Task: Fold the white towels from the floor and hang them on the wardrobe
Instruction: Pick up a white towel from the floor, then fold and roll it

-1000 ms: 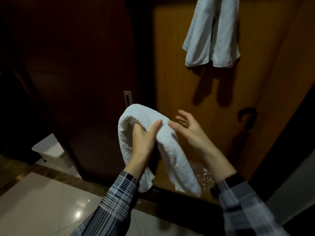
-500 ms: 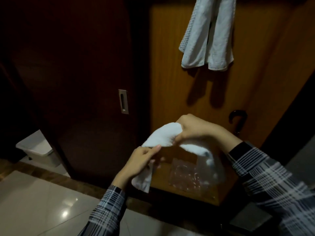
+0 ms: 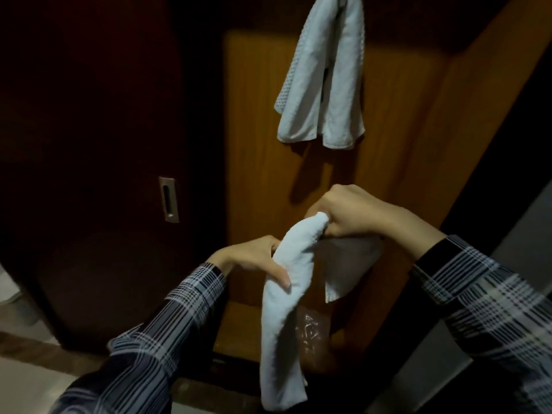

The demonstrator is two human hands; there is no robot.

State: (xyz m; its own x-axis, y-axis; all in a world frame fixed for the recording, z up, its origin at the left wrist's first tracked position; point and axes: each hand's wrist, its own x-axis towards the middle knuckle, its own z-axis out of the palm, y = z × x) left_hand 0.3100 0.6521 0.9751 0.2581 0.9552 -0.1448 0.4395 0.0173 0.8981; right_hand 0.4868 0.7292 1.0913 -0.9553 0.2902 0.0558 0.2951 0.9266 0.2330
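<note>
Left hand point(image 3: 254, 261) curled round mid-length of long folded white terry towel point(image 3: 283, 318); right hand point(image 3: 352, 213) gripping its upper end. Held before orange wooden wardrobe door point(image 3: 260, 144), below second pale hanging towel point(image 3: 322, 85).

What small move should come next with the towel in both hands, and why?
Probably lift it toward the wardrobe. The right hand grips the white towel at its top, the left hand pinches it lower, and it hangs as a narrow folded strip. A hung towel already drapes above.
</note>
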